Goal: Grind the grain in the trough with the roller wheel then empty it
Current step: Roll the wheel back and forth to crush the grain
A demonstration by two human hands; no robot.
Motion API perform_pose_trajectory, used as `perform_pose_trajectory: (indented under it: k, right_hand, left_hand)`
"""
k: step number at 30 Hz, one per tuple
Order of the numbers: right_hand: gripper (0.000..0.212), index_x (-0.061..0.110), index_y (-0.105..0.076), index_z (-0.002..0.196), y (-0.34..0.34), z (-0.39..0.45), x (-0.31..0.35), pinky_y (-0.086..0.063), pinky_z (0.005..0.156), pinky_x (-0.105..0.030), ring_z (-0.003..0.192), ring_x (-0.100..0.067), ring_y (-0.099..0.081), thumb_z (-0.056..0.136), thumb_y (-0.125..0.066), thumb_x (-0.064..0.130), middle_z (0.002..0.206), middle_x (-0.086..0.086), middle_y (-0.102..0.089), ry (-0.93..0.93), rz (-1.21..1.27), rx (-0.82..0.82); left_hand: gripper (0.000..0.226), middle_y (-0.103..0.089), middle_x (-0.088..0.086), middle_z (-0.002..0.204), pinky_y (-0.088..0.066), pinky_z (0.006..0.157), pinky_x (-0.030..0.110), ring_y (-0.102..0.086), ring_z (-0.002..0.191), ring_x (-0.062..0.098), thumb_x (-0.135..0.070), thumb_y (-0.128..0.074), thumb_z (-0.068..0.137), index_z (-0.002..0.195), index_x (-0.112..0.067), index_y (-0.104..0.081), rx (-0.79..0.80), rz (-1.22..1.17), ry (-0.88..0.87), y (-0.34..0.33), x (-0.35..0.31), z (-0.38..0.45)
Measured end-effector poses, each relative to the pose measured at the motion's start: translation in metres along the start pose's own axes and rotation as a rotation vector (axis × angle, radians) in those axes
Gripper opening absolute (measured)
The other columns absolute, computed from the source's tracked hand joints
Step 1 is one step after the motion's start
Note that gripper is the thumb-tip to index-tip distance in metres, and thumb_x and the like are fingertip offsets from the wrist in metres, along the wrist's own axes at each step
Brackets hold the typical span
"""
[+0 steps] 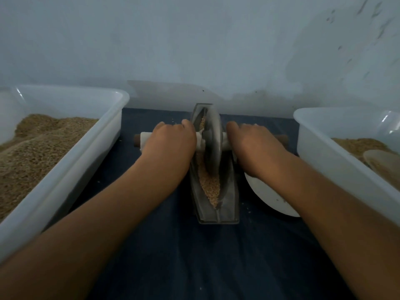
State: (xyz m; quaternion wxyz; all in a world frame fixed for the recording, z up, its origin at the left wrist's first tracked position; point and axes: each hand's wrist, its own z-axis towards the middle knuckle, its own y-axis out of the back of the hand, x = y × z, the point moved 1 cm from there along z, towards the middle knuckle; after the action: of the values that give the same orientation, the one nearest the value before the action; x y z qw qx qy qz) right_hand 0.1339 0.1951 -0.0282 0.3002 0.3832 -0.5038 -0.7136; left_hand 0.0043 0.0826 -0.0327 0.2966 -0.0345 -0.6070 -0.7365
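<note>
We note a white tub (pixel 112 126) of grain-like material left of the hands, another white tub (pixel 320 148) right, white bowl (pixel 266 195) under right wrist, dark cloth (pixel 194 256) beneath.

Small grain-processing workroom: plastic tubs (pixel 65 148) of grain, bare pale wall (pixel 194 50), cloth-covered floor (pixel 194 256)

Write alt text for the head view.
Both hands, left hand and right hand, grip the axle handles of a roller wheel standing in a narrow trough of grain, between two white tubs holding grain.
</note>
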Motion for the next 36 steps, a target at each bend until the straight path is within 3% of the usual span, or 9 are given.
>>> perform_pose_trajectory:
  k: [6, 11, 14, 18, 24, 27, 30, 33, 36]
  right_hand:
    - [0.02, 0.011, -0.048, 0.116, 0.022, -0.046, 0.012, -0.019, 0.048, -0.027, 0.095, -0.024, -0.062, 0.097, -0.053, 0.013, 0.109, -0.004, -0.061, -0.015, -0.05, 0.004]
    - [0.024, 0.007, -0.045, 0.119, 0.011, -0.028, 0.009, -0.036, 0.073, -0.033, 0.099, -0.03, -0.061, 0.096, -0.05, 0.012, 0.114, -0.011, -0.06, 0.011, -0.004, 0.0]
    - [0.034, 0.006, -0.043, 0.122, 0.0, 0.001, 0.003, -0.037, 0.101, -0.041, 0.105, -0.033, -0.061, 0.091, -0.057, 0.011, 0.115, -0.013, -0.061, 0.015, 0.025, 0.004]
    - [0.053, 0.008, -0.042, 0.13, -0.01, 0.038, -0.008, -0.04, 0.078, -0.038, 0.105, -0.037, -0.06, 0.084, -0.068, 0.009, 0.114, -0.015, -0.062, 0.005, 0.103, -0.015]
    - [0.057, 0.01, -0.038, 0.139, -0.02, 0.064, -0.021, -0.041, 0.079, -0.039, 0.109, -0.037, -0.057, 0.089, -0.065, 0.01, 0.12, -0.016, -0.059, -0.016, 0.172, -0.028]
    - [0.044, 0.01, -0.044, 0.13, -0.023, 0.06, -0.02, -0.034, 0.073, -0.036, 0.105, -0.034, -0.059, 0.09, -0.063, 0.01, 0.116, -0.013, -0.06, -0.002, 0.105, -0.072]
    - [0.029, 0.008, -0.049, 0.118, -0.016, 0.053, -0.016, -0.033, 0.068, -0.033, 0.096, -0.032, -0.06, 0.091, -0.06, 0.008, 0.107, -0.013, -0.061, 0.027, 0.063, -0.064]
    - [0.033, 0.013, -0.051, 0.107, 0.003, 0.045, -0.014, -0.037, 0.061, -0.031, 0.077, -0.026, -0.055, 0.081, -0.072, 0.014, 0.09, -0.007, -0.057, 0.051, 0.045, 0.05]
    - [0.039, 0.021, -0.047, 0.09, 0.03, 0.029, -0.017, -0.032, 0.047, -0.028, 0.063, -0.013, -0.049, 0.071, -0.08, 0.028, 0.077, 0.002, -0.052, 0.07, 0.074, 0.23]
  left_hand:
    - [0.048, -0.06, 0.006, 0.116, -0.032, 0.071, 0.029, -0.062, 0.1, 0.023, -0.023, -0.058, 0.091, 0.13, -0.007, -0.035, -0.042, 0.072, -0.075, 0.022, -0.002, -0.036]
    - [0.077, -0.055, 0.007, 0.128, -0.042, 0.083, 0.031, -0.058, 0.11, 0.023, -0.023, -0.061, 0.087, 0.147, -0.005, -0.016, -0.061, -0.041, -0.043, 0.009, 0.0, -0.03]
    - [0.082, -0.056, 0.008, 0.124, -0.045, 0.086, 0.034, -0.059, 0.105, 0.024, -0.021, -0.063, 0.085, 0.148, -0.005, -0.014, -0.049, -0.101, 0.008, -0.008, 0.005, -0.013]
    - [0.076, -0.059, 0.008, 0.117, -0.05, 0.082, 0.039, -0.061, 0.1, 0.027, -0.017, -0.066, 0.083, 0.143, -0.011, -0.021, -0.033, -0.227, 0.057, -0.023, 0.014, 0.016]
    - [0.09, -0.053, 0.01, 0.124, -0.042, 0.087, 0.04, -0.055, 0.109, 0.031, -0.023, -0.069, 0.079, 0.15, -0.016, -0.014, -0.12, -0.139, 0.08, -0.025, 0.015, 0.043]
    - [0.083, -0.054, 0.009, 0.122, -0.042, 0.09, 0.039, -0.055, 0.11, 0.03, -0.021, -0.071, 0.078, 0.145, -0.017, -0.021, -0.087, -0.149, 0.103, -0.026, 0.012, 0.038]
    - [0.055, -0.057, 0.007, 0.114, -0.042, 0.082, 0.036, -0.058, 0.102, 0.026, -0.019, -0.067, 0.082, 0.127, -0.015, -0.036, 0.002, -0.186, 0.109, -0.025, 0.015, 0.03]
    - [0.026, -0.06, 0.006, 0.106, -0.039, 0.07, 0.034, -0.06, 0.09, 0.024, -0.019, -0.061, 0.088, 0.107, -0.013, -0.045, 0.108, -0.198, 0.105, -0.012, 0.017, 0.02]
    - [0.016, -0.047, 0.001, 0.075, -0.035, 0.062, 0.033, -0.041, 0.062, 0.017, -0.013, -0.059, 0.087, 0.087, -0.018, -0.043, 0.172, -0.211, 0.102, 0.007, 0.012, 0.007]
